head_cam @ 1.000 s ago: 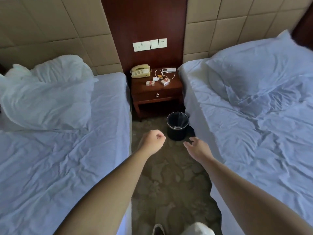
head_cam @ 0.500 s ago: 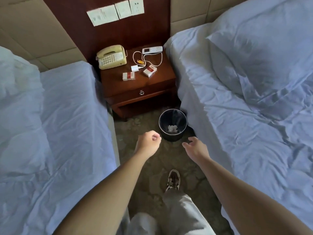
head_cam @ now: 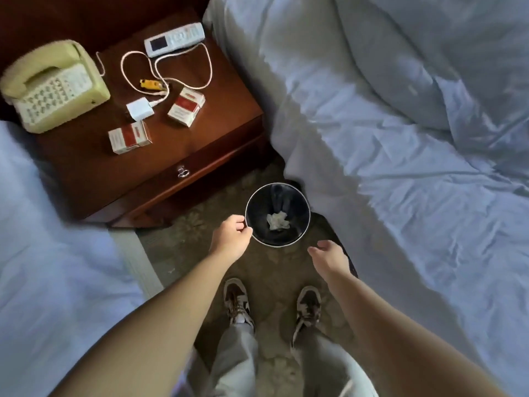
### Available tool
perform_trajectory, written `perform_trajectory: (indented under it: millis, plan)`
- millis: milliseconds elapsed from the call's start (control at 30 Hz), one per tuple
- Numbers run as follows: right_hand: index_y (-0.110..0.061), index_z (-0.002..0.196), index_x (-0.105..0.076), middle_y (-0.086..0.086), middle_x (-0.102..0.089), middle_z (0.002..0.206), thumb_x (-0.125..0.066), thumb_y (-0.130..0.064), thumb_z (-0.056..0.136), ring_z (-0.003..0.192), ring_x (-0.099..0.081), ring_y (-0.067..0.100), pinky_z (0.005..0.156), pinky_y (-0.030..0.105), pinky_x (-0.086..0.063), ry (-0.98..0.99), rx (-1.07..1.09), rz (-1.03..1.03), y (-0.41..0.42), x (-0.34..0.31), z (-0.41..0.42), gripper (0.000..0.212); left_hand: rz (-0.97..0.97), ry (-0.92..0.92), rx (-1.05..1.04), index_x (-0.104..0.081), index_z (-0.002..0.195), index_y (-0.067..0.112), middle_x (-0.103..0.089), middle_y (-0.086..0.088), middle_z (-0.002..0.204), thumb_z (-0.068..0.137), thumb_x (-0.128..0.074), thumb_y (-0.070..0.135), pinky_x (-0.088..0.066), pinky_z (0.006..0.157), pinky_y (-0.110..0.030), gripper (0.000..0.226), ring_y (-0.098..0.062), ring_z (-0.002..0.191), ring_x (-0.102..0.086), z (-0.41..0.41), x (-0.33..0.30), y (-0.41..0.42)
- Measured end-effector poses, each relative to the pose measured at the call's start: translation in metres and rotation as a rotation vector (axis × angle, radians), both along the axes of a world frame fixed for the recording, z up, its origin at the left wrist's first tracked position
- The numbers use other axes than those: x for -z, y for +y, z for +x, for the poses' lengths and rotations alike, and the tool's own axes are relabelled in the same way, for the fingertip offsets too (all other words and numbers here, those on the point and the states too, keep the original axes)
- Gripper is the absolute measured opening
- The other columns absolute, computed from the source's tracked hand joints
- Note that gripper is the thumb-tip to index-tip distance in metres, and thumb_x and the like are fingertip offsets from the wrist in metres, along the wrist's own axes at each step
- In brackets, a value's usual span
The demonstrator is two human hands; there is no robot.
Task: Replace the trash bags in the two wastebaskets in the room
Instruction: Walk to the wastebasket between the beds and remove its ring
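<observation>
Between two beds, left hand (head_cam: 230, 239) curled at the wastebasket (head_cam: 305, 224) rim, right hand (head_cam: 329, 257) loose, apart

One wastebasket (head_cam: 277, 190), one crumpled paper (head_cam: 277, 220) inside. Two beds (left (head_cam: 57, 282), right (head_cam: 415, 196)). Nightstand (head_cam: 171, 156): one telephone (head_cam: 51, 87), one remote (head_cam: 174, 39), two red-and-white packs (head_cam: 129, 137) (head_cam: 186, 107).

The wastebasket (head_cam: 277, 214) stood on open floor (head_cam: 274, 265), hemmed by the nightstand (head_cam: 160, 167) far left and the bed (head_cam: 400, 196) right.
</observation>
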State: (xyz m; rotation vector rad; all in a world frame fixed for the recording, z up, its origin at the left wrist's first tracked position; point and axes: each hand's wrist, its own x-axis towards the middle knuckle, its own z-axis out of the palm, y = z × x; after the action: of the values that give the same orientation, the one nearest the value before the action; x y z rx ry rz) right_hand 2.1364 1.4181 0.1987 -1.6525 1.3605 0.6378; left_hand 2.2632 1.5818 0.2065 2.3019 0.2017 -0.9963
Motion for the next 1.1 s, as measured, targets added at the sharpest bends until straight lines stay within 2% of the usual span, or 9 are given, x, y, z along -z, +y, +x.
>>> perform_trajectory:
  millis: [133,200,367,433,533,600,767,933,1100]
  plan:
    - [-0.011,0.138,-0.051,0.011,-0.056,0.138,-0.055,-0.029,0.094,0.126,-0.052,0.030,0.097,0.028,-0.041,0.080,0.031,0.009,-0.003,0.094,0.024,0.048,0.040,0.036,0.054,-0.051,0.135,0.019,-0.058,-0.001,0.136,0.092,-0.058,0.022,-0.044,0.101,-0.035,0.044,-0.022,0.122,-0.055,0.041,0.100,-0.010]
    - [-0.010,0.135,-0.053,0.014,-0.058,0.135,-0.054,-0.031,0.095,0.125,-0.052,0.034,0.098,0.032,-0.043,0.105,0.018,0.005,-0.009,0.139,0.037,0.046,0.049,0.042,0.044,-0.046,0.140,0.017,-0.053,-0.006,0.142,0.093,-0.057,0.020,-0.040,0.106,-0.038,0.048,-0.026,0.129,-0.050,0.060,0.148,-0.016]
    - [-0.003,0.136,-0.048,0.021,-0.054,0.136,-0.050,-0.025,0.097,0.126,-0.050,0.038,0.098,0.037,-0.041,0.125,0.131,-0.042,-0.025,0.234,0.070,0.044,0.095,0.123,0.069,-0.030,0.150,0.010,-0.035,-0.013,0.154,0.098,-0.051,0.015,-0.033,0.108,-0.034,0.056,-0.030,0.138,-0.039,0.088,0.236,-0.036]
    - [0.000,0.135,-0.047,0.023,-0.052,0.138,-0.049,-0.019,0.097,0.128,-0.048,0.040,0.100,0.038,-0.038,0.137,0.153,-0.080,-0.028,0.256,0.075,0.043,0.088,0.144,0.062,-0.036,0.147,0.008,-0.043,-0.014,0.150,0.098,-0.051,0.012,-0.033,0.109,-0.032,0.052,-0.029,0.136,-0.043,0.092,0.259,-0.041]
    - [0.003,0.127,-0.055,0.026,-0.057,0.131,-0.049,-0.014,0.095,0.123,-0.052,0.041,0.098,0.038,-0.042,0.165,0.109,-0.176,-0.032,0.265,0.070,0.037,0.124,0.096,0.072,-0.055,0.133,0.012,-0.060,-0.015,0.131,0.091,-0.058,0.012,-0.042,0.105,-0.035,0.042,-0.033,0.124,-0.054,0.091,0.276,-0.041]
    - [0.001,0.122,-0.061,0.025,-0.062,0.124,-0.051,-0.012,0.092,0.118,-0.056,0.041,0.094,0.037,-0.044,0.165,0.090,-0.191,-0.034,0.262,0.069,0.034,0.183,0.041,0.080,-0.060,0.128,0.017,-0.060,-0.015,0.127,0.086,-0.063,0.015,-0.043,0.104,-0.036,0.042,-0.035,0.123,-0.053,0.089,0.278,-0.042]
    - [-0.004,0.118,-0.066,0.023,-0.066,0.118,-0.054,-0.011,0.087,0.113,-0.059,0.040,0.089,0.034,-0.046,0.151,0.111,-0.159,-0.034,0.239,0.066,0.034,0.286,-0.043,0.107,-0.063,0.125,0.018,-0.057,-0.021,0.126,0.087,-0.057,0.008,-0.044,0.099,-0.037,0.040,-0.037,0.123,-0.050,0.090,0.257,-0.047]
    - [0.003,0.112,-0.066,0.027,-0.066,0.113,-0.057,-0.007,0.083,0.109,-0.061,0.042,0.089,0.038,-0.049,0.153,0.094,-0.178,-0.031,0.221,0.065,0.032,0.336,-0.120,0.199,-0.068,0.111,0.011,-0.063,-0.023,0.112,0.084,-0.058,0.004,-0.054,0.085,-0.044,0.030,-0.043,0.104,-0.062,0.083,0.238,-0.041]
    - [0.004,0.110,-0.067,0.027,-0.066,0.111,-0.057,-0.007,0.084,0.106,-0.061,0.044,0.086,0.040,-0.050,0.171,0.039,-0.268,-0.029,0.230,0.062,0.029,0.367,-0.164,0.203,-0.066,0.110,0.009,-0.065,-0.024,0.108,0.083,-0.059,0.002,-0.055,0.081,-0.045,0.029,-0.044,0.101,-0.064,0.068,0.249,-0.030]
